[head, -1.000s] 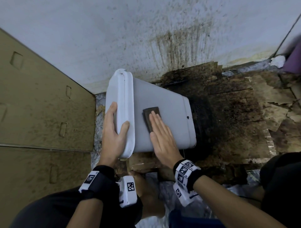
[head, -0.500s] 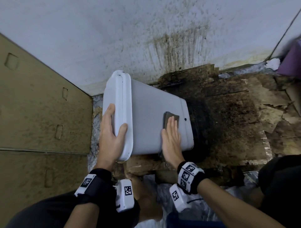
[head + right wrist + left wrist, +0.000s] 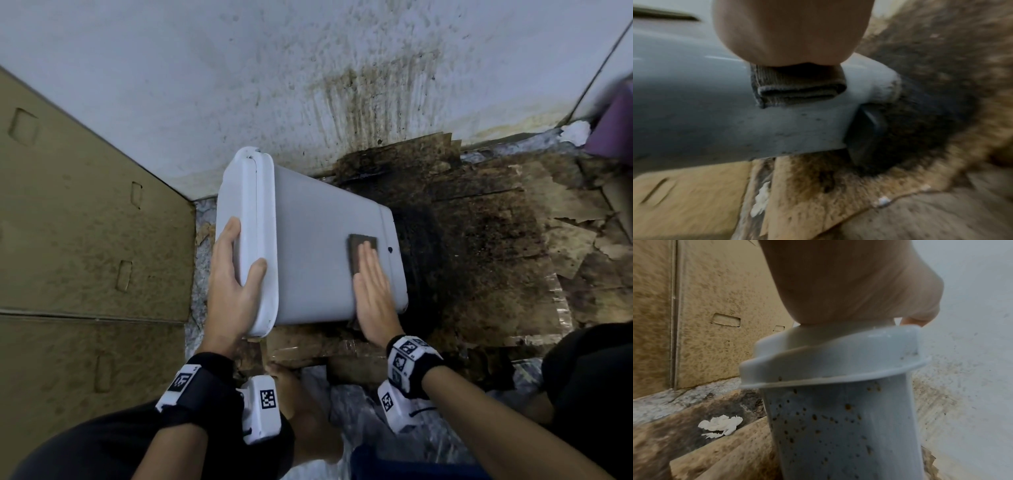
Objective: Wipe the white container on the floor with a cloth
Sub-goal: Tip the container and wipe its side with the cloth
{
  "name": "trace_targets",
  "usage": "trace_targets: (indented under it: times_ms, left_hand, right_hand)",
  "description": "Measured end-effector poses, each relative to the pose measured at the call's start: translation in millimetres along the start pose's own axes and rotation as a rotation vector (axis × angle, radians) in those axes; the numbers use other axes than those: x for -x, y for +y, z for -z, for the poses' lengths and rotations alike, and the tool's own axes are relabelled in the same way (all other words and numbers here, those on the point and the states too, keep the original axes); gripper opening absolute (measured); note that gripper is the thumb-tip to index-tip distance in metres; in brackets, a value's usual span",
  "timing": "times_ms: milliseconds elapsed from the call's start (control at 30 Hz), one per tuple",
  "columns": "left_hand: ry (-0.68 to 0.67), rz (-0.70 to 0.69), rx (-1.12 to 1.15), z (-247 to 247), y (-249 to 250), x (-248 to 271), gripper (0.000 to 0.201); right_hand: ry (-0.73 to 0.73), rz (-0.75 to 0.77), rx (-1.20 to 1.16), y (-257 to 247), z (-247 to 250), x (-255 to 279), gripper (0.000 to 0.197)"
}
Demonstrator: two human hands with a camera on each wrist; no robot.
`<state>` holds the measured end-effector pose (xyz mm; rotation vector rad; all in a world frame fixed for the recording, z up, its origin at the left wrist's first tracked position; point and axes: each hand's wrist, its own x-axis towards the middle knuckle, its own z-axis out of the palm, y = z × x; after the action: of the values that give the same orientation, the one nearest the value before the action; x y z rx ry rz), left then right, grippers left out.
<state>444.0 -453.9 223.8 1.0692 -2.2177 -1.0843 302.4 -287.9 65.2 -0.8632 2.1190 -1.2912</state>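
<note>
Nearest, the left hand point(image 3: 236, 284) clasps the lidded end of the white container point(image 3: 315, 246), thumb on one side of the rim and fingers over the other. The right hand point(image 3: 375, 291) lies flat with straight fingers, pressing a folded dark cloth point(image 3: 359, 245) onto the container's upper side near its base. The container lies tipped on stained cardboard point(image 3: 479, 240) on the floor, seemingly against the spattered wall point(image 3: 308, 85).

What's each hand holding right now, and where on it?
The left hand grips the white container by its lidded rim end. The right hand presses the folded cloth flat against the container's side.
</note>
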Motion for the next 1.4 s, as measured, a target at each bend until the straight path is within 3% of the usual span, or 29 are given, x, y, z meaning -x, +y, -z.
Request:
trace_targets:
  times_ms: [133, 300, 400, 500, 700, 800, 967, 1167, 1267, 1400]
  left_hand:
    - [-0.006, -0.014, -0.005, -1, 1, -1, 0.072]
    - [-0.005, -0.025, -0.022, -3, 0, -1, 0.073]
    - [0.000, -0.036, -0.033, -5, 2, -1, 0.073]
    - [-0.012, -0.034, -0.076, -6, 5, 0, 0.074]
    - [-0.011, -0.022, -0.086, -4, 7, 2, 0.075]
    - [-0.009, -0.003, -0.068, -2, 7, 3, 0.076]
    - [-0.002, -0.014, -0.051, -4, 8, 2, 0.075]
    - [0.002, -0.023, -0.082, -7, 12, 2, 0.078]
    - [0.003, -0.014, -0.090, -8, 15, 2, 0.079]
    - [-0.005, -0.027, -0.091, -12, 19, 2, 0.072]
  right_hand:
    - [0.012, -0.218, -0.089, 29, 5, -9, 0.055]
    - [0.037, -0.350, -0.093, -27, -5, -10, 0.065]
    - [-0.042, -0.209, -0.082, -82, -17, -2, 0.067]
    - [-0.089, 0.057, -0.073, -123, -27, 12, 0.061]
    - [-0.099, 0.271, -0.027, -96, -14, 22, 0.059]
    - [-0.034, 0.195, -0.026, -63, -14, 18, 0.058]
    - [0.062, -0.164, -0.093, 4, -6, 7, 0.054]
    - [0.067, -0.416, -0.164, -20, -2, -7, 0.058]
    - [0.030, -0.398, -0.154, -46, -5, -6, 0.060]
    - [-0.077, -0.173, -0.124, -97, -6, -4, 0.065]
